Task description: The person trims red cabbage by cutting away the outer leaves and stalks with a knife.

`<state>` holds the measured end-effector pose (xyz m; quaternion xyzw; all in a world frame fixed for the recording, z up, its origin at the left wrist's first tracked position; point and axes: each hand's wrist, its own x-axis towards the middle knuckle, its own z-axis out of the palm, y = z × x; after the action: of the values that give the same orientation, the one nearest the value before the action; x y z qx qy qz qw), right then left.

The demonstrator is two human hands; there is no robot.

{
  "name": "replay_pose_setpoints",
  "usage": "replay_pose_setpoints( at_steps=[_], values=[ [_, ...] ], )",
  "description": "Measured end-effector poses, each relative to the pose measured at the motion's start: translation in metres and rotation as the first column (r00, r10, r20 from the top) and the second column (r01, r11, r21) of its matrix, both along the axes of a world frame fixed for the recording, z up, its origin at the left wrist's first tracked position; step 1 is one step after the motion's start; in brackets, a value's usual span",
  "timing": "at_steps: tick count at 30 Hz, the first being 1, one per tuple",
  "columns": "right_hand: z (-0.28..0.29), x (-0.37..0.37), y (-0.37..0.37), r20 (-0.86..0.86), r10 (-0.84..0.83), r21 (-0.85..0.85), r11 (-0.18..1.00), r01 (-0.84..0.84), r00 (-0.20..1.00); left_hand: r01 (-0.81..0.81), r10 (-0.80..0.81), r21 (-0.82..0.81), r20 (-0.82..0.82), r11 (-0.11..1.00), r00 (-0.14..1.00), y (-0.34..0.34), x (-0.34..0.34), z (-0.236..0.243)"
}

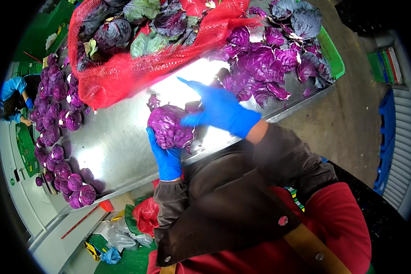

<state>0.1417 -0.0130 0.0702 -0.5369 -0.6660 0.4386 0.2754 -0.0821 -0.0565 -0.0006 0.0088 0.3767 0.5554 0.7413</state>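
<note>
A head of red cabbage [170,127] rests in my left hand [166,157], whose blue-gloved fingers wrap its near left side above the metal table. My right hand [221,108], also in a blue glove, is just right of the cabbage with fingers spread and nothing visible in them; whether a fingertip touches the cabbage I cannot tell. Small loose leaf pieces [153,101] lie beside the cabbage. Beyond my hands lies a red mesh sack [118,82], its mouth wide, with untrimmed cabbages [114,33] inside.
Loose purple leaves [265,64] pile up at the right, by a green crate [332,55]. Several cabbage heads [55,118] line the left end of the metal table [109,148]. Another person [16,93] is at far left. Bags [128,228] lie below the near edge.
</note>
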Motion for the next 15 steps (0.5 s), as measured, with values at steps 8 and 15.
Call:
replay_pose_setpoints(
  at_steps=[8, 15],
  values=[
    [-0.021, 0.024, -0.002, 0.215, 0.1, -0.061, 0.994, -0.089, 0.971, -0.158, 0.158, -0.003, 0.092, 0.987, 0.983, 0.012, -0.007, -0.004],
    [-0.004, 0.008, 0.004, -0.051, -0.021, -0.005, 1.0, 0.02, 0.998, 0.396, 0.081, 0.287, -0.884, 0.872, 0.461, 0.004, 0.001, -0.001]
  ],
)
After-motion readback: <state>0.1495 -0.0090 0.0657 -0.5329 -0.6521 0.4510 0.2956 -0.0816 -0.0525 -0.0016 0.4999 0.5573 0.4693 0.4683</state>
